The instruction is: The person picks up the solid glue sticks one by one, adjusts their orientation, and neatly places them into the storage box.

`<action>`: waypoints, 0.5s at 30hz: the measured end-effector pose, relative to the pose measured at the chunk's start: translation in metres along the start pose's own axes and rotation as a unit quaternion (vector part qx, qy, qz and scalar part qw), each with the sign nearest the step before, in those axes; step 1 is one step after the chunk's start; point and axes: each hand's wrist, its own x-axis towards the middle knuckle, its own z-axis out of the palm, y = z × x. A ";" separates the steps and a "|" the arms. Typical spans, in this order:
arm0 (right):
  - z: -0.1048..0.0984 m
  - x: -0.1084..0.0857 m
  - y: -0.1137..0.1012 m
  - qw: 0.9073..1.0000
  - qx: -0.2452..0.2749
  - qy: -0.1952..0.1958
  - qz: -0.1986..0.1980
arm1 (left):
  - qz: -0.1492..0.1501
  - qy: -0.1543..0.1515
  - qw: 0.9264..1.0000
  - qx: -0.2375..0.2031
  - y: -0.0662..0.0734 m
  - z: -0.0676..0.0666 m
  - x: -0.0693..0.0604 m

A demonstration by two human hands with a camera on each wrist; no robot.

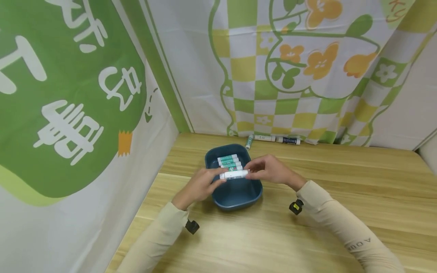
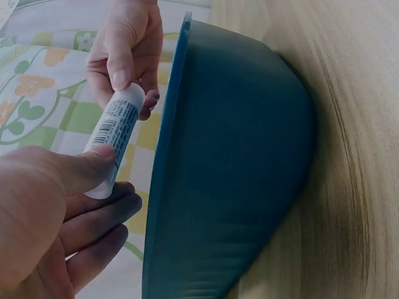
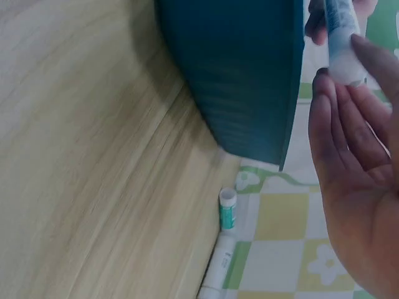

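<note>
Both hands hold one white tube [image 1: 235, 174] level above a dark blue bin [image 1: 235, 206], one hand at each end. My left hand [image 1: 201, 184] pinches its left end between thumb and fingers; in the left wrist view the tube [image 2: 115, 134] shows a barcode and small print. My right hand [image 1: 273, 170] pinches the other end, and the right wrist view shows its thumb and fingers around the tube's end [image 3: 346, 65]. Inside the bin, behind the held tube, several green-and-white tubes [image 1: 228, 160] lie side by side.
At the table's back edge, by the patterned curtain [image 1: 283, 102], lie a small green-and-white tube [image 1: 249, 141], a white tube [image 1: 264, 138] and a dark-labelled tube [image 1: 288, 140]. The wooden table [image 1: 334, 178] extends around the bin. A green-printed cloth [image 1: 78, 94] hangs at the left.
</note>
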 end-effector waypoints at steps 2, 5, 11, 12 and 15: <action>0.001 0.002 -0.002 1.000 -0.018 -0.002 -0.019 | 0.003 0.005 1.000 -0.006 0.000 0.000 -0.001; 0.002 0.005 -0.005 0.999 -0.032 0.003 -0.030 | -0.003 0.011 1.000 -0.009 0.000 -0.001 -0.003; 0.002 0.011 -0.008 0.993 -0.109 -0.001 -0.044 | -0.069 -0.004 0.997 0.029 0.006 -0.004 -0.016; 0.003 0.013 -0.008 0.991 -0.128 -0.002 -0.048 | -0.082 -0.014 0.996 0.041 0.008 -0.005 -0.020; 0.005 0.015 -0.009 0.980 -0.182 -0.005 -0.076 | -0.111 -0.047 0.990 0.076 0.011 -0.006 -0.030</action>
